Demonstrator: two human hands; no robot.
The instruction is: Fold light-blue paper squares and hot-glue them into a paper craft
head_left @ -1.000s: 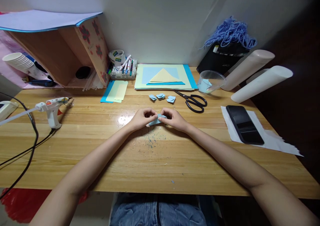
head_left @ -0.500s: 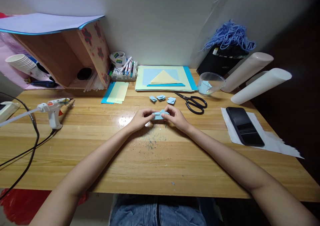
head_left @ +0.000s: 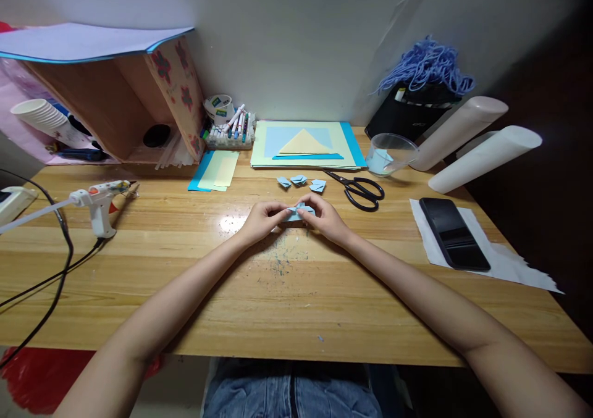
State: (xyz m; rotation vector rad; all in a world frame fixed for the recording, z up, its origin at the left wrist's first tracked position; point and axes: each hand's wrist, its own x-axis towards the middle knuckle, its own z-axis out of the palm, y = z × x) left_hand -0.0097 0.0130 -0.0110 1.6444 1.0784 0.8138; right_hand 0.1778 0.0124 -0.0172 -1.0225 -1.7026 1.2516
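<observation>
Both hands meet over the middle of the wooden desk (head_left: 278,294), pinching a small folded piece of light blue paper (head_left: 299,212). My left hand (head_left: 264,219) grips its left end with curled fingers. Its right end sits between the closed fingertips of my right hand (head_left: 324,217). Just beyond the hands lie three small folded blue paper pieces (head_left: 301,182).
Black scissors (head_left: 361,189) lie right of the folded pieces. A stack of coloured paper sheets (head_left: 306,143) rests by the wall, markers (head_left: 229,131) to its left. A glue gun (head_left: 99,199) with cord sits far left. A black phone (head_left: 454,233) lies on white paper at right.
The hands and paper shifted slightly away from me on the desk. The fingers have worked the fold, and the paper's upper edge now shows between the hands.
</observation>
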